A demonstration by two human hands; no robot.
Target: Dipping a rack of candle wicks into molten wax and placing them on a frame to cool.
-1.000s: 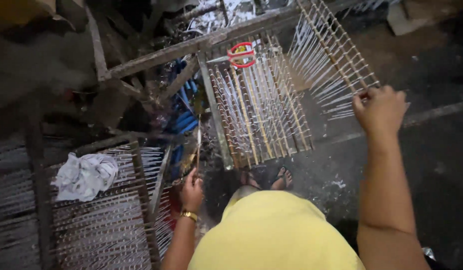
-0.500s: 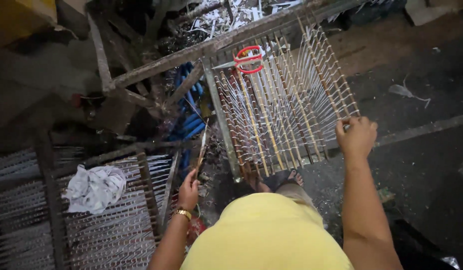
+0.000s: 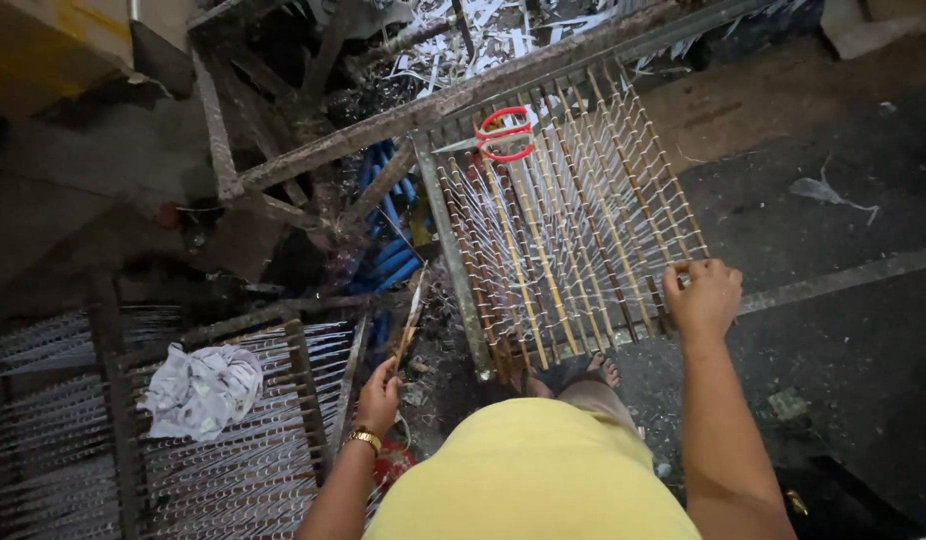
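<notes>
Right hand (image 3: 701,297) clamped on the stick rack's (image 3: 573,220) near corner; left hand (image 3: 379,392) pinches a thin stick (image 3: 411,318).

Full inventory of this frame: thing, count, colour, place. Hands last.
rack of sticks: one, tan sticks with pale strands, centre, leaning on the frame
scissors: one, red handles, on the rack's top
metal frame: one, rusty grey, across the top
cloth: one, white, crumpled on the lower-left rack
lower-left rack: one, dark bars with pale strands, bottom left
blue pieces: several, blue, below the frame
thin stick: one, tan, in the left hand
left hand: holds the thin stick, gold bracelet on the wrist
right hand: grips the rack's lower right edge
</notes>
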